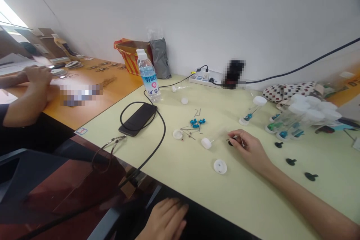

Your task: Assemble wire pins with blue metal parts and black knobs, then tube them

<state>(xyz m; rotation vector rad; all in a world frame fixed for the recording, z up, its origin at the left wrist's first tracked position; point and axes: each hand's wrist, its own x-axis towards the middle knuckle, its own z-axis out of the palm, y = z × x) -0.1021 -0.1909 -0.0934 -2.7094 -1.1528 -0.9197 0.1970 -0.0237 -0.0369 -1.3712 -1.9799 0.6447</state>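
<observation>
My right hand (pixel 249 147) rests on the pale yellow table (pixel 253 195), fingers pinched on a thin metal pin beside a small black piece. Just left of it lies a clear tube with a white cap (pixel 206 143). A white round cap (pixel 220 166) sits in front. Blue screws and loose pins (pixel 195 124) lie further left. My left hand (pixel 165 219) lies below the table edge on a dark surface, fingers stretched flat, holding nothing.
A black phone (pixel 138 118) with a looped black cable, a water bottle (pixel 148 77), a power strip (pixel 203 78), and capped clear tubes (pixel 303 116) stand around. Black knobs (pixel 291 161) lie right. Another person's arms (pixel 28 90) rest on the orange table at left.
</observation>
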